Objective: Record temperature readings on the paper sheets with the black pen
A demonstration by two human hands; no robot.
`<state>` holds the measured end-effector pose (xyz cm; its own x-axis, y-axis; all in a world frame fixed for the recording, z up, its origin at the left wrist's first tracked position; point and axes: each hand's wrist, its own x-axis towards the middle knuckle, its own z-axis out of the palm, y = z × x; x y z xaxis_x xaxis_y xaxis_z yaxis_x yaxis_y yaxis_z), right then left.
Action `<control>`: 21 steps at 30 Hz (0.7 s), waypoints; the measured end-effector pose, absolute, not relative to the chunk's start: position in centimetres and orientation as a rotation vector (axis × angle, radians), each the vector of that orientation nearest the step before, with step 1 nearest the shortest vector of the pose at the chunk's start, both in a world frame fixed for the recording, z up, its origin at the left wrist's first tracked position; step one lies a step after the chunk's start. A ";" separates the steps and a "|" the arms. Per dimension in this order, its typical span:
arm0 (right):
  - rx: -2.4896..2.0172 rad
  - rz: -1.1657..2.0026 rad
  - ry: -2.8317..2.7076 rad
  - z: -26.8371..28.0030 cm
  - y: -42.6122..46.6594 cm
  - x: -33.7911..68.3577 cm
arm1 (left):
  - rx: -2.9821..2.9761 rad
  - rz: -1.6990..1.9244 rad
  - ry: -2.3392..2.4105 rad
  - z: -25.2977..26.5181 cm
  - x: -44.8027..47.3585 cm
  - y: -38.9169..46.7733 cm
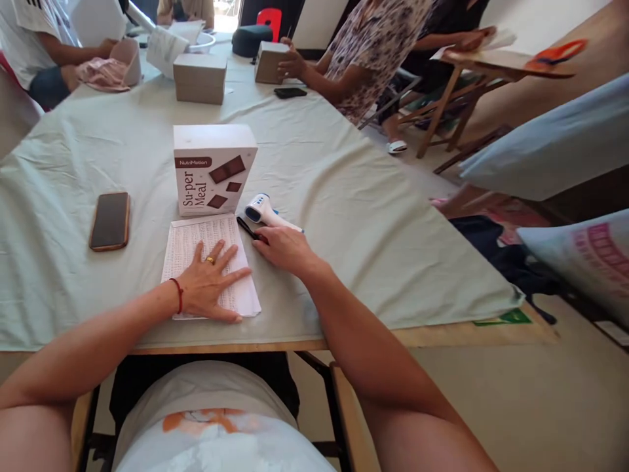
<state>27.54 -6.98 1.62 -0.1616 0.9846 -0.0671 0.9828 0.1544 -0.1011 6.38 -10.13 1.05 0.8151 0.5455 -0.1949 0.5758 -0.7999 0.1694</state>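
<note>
My left hand (210, 282) lies flat with its fingers spread on a stack of white printed sheets (191, 246). A ring and a red cord bracelet show on that hand and wrist. To its right, my right hand (285, 249) has its fingers closed over one end of a black pen (246, 227), which points up and left near the sheets' edge. Just beyond this hand, a white and blue infrared thermometer (263, 210) rests on the cloth. An upright white box (213, 170) printed "Su-per Meal" stands right behind the sheets.
A phone (110, 221) lies on the left of the pale tablecloth (354, 262). Farther off are a plain cardboard box (200, 78), another phone (290, 92) and a dark case (251, 40). A person on the right holds a small box (270, 62); other people sit around.
</note>
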 end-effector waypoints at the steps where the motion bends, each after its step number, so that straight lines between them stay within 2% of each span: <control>1: -2.031 0.187 -2.372 1.7 -7.1 27.5 | 2.787 -0.179 0.853 1.0 6.3 -10.3; 15: -2.056 0.186 -2.328 1.8 -7.2 27.5 | 2.903 -0.017 0.483 0.7 7.3 -11.7; 18: -1.964 0.106 -2.270 1.7 -7.5 26.9 | 2.856 0.037 0.461 0.8 7.6 -11.9; 21: -1.823 0.184 -2.339 1.6 -8.2 26.0 | 2.722 0.128 0.548 1.8 6.3 -12.2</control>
<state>25.97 -8.16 1.57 -0.2383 0.9694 0.0584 0.9485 0.2452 -0.2007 6.34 -12.24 1.81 0.9205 0.3902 0.0178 0.3575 -0.8600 0.3641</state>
